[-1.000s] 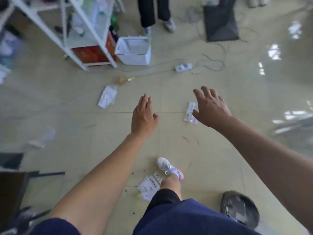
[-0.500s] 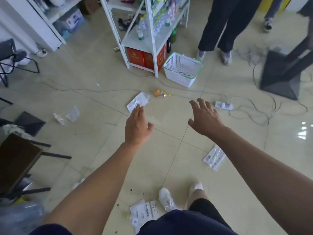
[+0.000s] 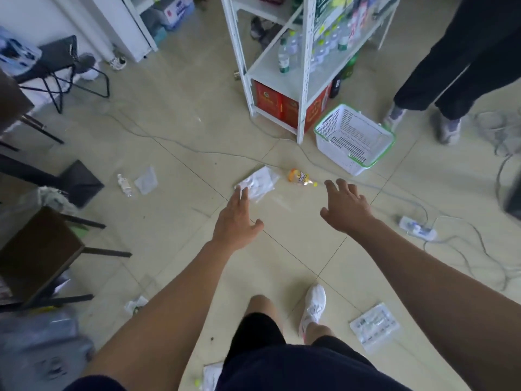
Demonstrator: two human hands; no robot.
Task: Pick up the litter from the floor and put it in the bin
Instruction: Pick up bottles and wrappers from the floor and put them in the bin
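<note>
Litter lies scattered on the tiled floor. A clear plastic bag (image 3: 258, 182) lies just beyond the fingertips of my left hand (image 3: 235, 221), which is open and empty. A small orange bottle (image 3: 300, 177) lies left of my right hand (image 3: 345, 206), also open with fingers spread and holding nothing. More litter: a small clear bottle (image 3: 124, 185) beside a plastic wrapper (image 3: 146, 180) at the left, a flat packet (image 3: 375, 325) by my right foot, a crumpled scrap (image 3: 135, 303), and paper (image 3: 210, 376) at the bottom edge. A white basket with a green rim (image 3: 353, 139) stands past the orange bottle.
A white shelf rack (image 3: 303, 66) with bottles and red boxes stands behind the basket. Another person's legs (image 3: 451, 80) are at the upper right. A power strip (image 3: 417, 227) and cables trail across the floor on the right. Dark chairs (image 3: 36, 249) and a folding stool (image 3: 60, 63) are at the left.
The view has swung and advanced toward the shelf and basket. Both hands stay open and empty, now nearer the clear bag and orange bottle. The flat packet has fallen behind beside my right foot.
</note>
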